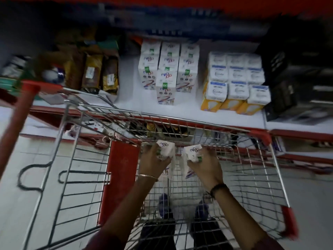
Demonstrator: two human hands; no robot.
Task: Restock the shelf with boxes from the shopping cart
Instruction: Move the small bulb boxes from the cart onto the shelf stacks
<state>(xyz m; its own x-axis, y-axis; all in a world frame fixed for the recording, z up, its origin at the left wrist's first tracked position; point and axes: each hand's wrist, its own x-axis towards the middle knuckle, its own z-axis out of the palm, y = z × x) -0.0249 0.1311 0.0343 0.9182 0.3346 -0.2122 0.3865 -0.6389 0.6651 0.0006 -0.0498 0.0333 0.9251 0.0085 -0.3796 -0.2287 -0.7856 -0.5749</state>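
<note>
Both my hands are inside the wire shopping cart (180,123), each gripping a white box with blue and red print. My left hand (153,162) holds one white box (166,148) by its top. My right hand (205,166) holds a second white box (192,150) close beside it. On the white shelf (129,83) beyond the cart stand several matching white boxes (166,69) in rows. The view is motion-blurred.
To the right of those rows stand white and yellow boxes (236,82). Brown and gold bags (93,74) sit at the shelf's left. A black crate (288,73) stands at the far right. The cart's red handle (16,123) crosses the left. My feet show through the cart's floor.
</note>
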